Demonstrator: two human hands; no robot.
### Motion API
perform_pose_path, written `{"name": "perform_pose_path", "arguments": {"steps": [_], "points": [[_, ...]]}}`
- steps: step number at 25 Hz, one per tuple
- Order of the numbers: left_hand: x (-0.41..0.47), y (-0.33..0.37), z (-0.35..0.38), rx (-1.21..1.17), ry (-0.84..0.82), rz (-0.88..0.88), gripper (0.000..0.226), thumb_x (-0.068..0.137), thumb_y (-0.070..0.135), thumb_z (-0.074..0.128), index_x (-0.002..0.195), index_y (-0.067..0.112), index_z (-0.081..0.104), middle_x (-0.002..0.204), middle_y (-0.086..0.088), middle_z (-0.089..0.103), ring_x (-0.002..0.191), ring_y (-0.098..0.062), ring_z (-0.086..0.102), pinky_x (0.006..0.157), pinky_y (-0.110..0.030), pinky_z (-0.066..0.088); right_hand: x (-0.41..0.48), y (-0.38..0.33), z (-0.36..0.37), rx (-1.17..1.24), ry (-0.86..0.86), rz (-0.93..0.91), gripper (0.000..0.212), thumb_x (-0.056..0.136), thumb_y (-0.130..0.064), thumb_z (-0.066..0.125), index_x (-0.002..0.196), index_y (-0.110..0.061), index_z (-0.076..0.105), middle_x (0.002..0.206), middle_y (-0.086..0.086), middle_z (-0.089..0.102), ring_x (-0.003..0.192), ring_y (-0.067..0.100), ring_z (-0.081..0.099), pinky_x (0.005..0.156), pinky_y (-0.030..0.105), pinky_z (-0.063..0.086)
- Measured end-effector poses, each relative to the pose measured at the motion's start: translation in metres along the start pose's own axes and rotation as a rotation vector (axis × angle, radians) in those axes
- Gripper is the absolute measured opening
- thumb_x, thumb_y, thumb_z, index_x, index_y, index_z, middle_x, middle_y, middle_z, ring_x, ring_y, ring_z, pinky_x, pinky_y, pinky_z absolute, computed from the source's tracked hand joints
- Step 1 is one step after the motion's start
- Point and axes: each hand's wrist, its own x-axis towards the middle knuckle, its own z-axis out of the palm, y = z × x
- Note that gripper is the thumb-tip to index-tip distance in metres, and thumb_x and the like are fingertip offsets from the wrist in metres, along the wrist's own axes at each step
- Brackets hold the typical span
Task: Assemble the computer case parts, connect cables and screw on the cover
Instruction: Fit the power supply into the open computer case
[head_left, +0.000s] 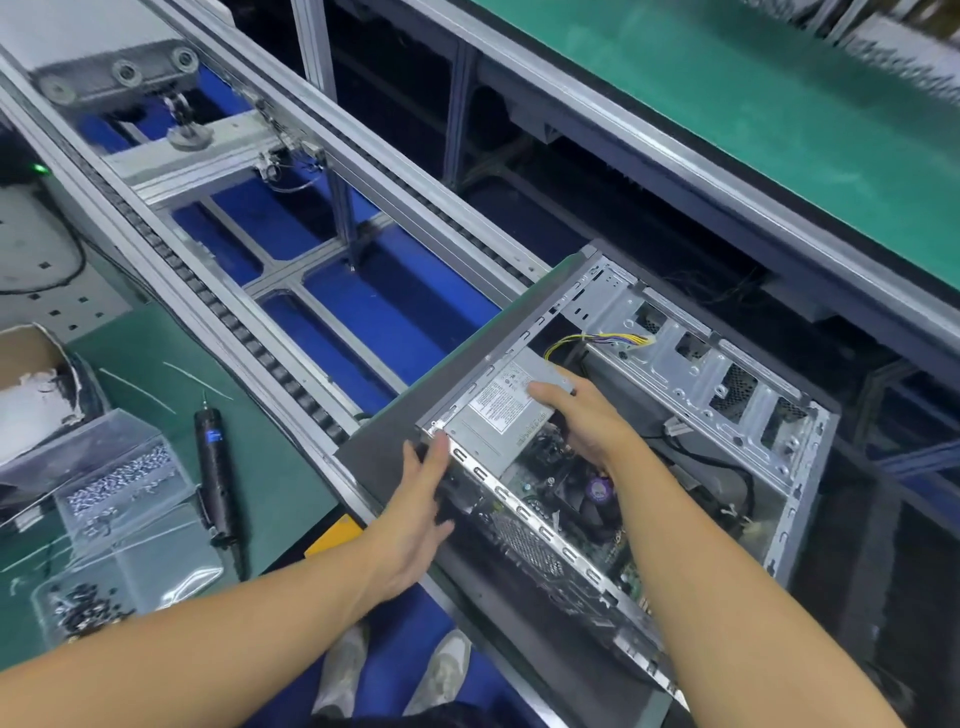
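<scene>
Left hand (415, 512) lies flat, fingers straight, against the near edge of the case (727, 374); right hand (584, 423) grips the grey, white-labelled supply (498, 410) inside. The open silver case lies on its side on a dark pallet (384, 431), yellow wires (597, 340) behind the supply.

Forearms (218, 634) bare, pale grey-white shoes (340, 670), poss. dark trousers (374, 723) at btm edge.
</scene>
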Motion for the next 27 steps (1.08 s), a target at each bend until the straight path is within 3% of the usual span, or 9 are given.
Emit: {"name": "perform_pose_path", "arguments": {"steps": [4, 8, 10, 12, 14, 18, 21, 23, 27], "points": [[0.009, -0.002, 0.008, 0.05, 0.04, 0.02, 0.125, 0.071, 0.061, 0.073, 0.146, 0.047, -0.027, 0.164, 0.009, -0.004, 0.15, -0.026, 0.012, 0.12, -0.049, 0.018, -0.002, 0.006, 0.003, 0.017, 0.019, -0.035, 0.048, 0.075, -0.042, 0.077, 0.122, -0.034, 0.069, 0.126, -0.002, 0.072, 0.118, 0.017, 0.067, 0.109, 0.043, 0.044], [0.021, 0.005, 0.02, -0.052, 0.106, 0.023, 0.125, 0.081, 0.042, 0.078, 0.15, 0.033, -0.026, 0.164, -0.001, 0.007, 0.146, -0.03, 0.027, 0.118, -0.051, 0.025, 0.007, 0.0, 0.003, -0.008, 0.004, -0.021, 0.055, 0.077, -0.041, 0.073, 0.131, -0.03, 0.066, 0.124, 0.002, 0.073, 0.118, 0.024, 0.066, 0.112, 0.054, 0.042], [0.024, 0.017, 0.031, -0.084, 0.162, -0.001, 0.107, 0.081, 0.042, 0.078, 0.156, 0.017, 0.006, 0.15, 0.001, 0.04, 0.127, -0.02, 0.052, 0.1, -0.042, 0.049, 0.009, 0.002, 0.003, 0.005, 0.001, -0.014, 0.063, 0.079, -0.046, 0.076, 0.137, -0.026, 0.062, 0.126, 0.003, 0.072, 0.122, 0.027, 0.064, 0.114, 0.056, 0.039], [0.02, 0.022, 0.041, -0.05, 0.184, -0.009, 0.068, 0.085, 0.042, 0.074, 0.139, 0.012, 0.045, 0.105, 0.011, 0.065, 0.084, -0.005, 0.063, 0.066, -0.025, 0.05, 0.008, 0.005, 0.004, 0.0, 0.008, -0.035, 0.065, 0.079, -0.053, 0.077, 0.137, -0.026, 0.062, 0.127, 0.001, 0.071, 0.123, 0.024, 0.064, 0.114, 0.054, 0.04], [0.017, 0.021, 0.044, -0.032, 0.185, 0.005, 0.051, 0.089, 0.041, 0.069, 0.129, 0.014, 0.052, 0.085, 0.017, 0.059, 0.072, 0.002, 0.053, 0.074, -0.022, 0.045, 0.008, 0.003, 0.003, -0.014, 0.017, -0.05, 0.061, 0.08, -0.052, 0.076, 0.135, -0.029, 0.064, 0.126, 0.0, 0.072, 0.119, 0.023, 0.066, 0.112, 0.054, 0.042], [0.009, 0.02, 0.044, 0.012, 0.196, 0.054, 0.07, 0.091, 0.044, 0.066, 0.143, 0.011, 0.035, 0.104, 0.011, 0.053, 0.083, 0.001, 0.047, 0.095, -0.034, 0.038, 0.012, 0.0, 0.003, 0.009, 0.005, -0.048, 0.063, 0.077, -0.047, 0.077, 0.135, -0.029, 0.064, 0.124, 0.0, 0.073, 0.118, 0.021, 0.067, 0.111, 0.051, 0.044], [0.005, 0.02, 0.039, 0.014, 0.137, 0.021, 0.06, 0.091, 0.043, 0.066, 0.138, 0.016, 0.04, 0.114, 0.012, 0.055, 0.084, 0.001, 0.048, 0.098, -0.035, 0.038, 0.012, 0.003, 0.001, 0.022, -0.02, -0.047, 0.06, 0.077, -0.045, 0.078, 0.134, -0.03, 0.065, 0.125, 0.0, 0.072, 0.118, 0.02, 0.067, 0.11, 0.046, 0.044], [0.002, 0.023, 0.034, 0.026, 0.094, 0.002, 0.046, 0.09, 0.04, 0.068, 0.126, 0.019, 0.049, 0.135, 0.006, 0.053, 0.101, -0.007, 0.053, 0.109, -0.041, 0.038, 0.012, 0.002, 0.001, 0.034, -0.031, -0.056, 0.059, 0.079, -0.043, 0.077, 0.135, -0.03, 0.064, 0.127, 0.001, 0.071, 0.12, 0.02, 0.066, 0.107, 0.043, 0.046], [0.002, 0.025, 0.028, 0.074, 0.076, -0.046, 0.074, 0.084, 0.046, 0.073, 0.142, 0.013, 0.041, 0.145, -0.005, 0.047, 0.128, -0.028, 0.048, 0.111, -0.045, 0.038, 0.01, 0.002, 0.003, 0.036, -0.009, -0.064, 0.056, 0.082, -0.04, 0.075, 0.136, -0.028, 0.064, 0.124, 0.002, 0.073, 0.112, 0.017, 0.07, 0.092, 0.031, 0.05]]}}
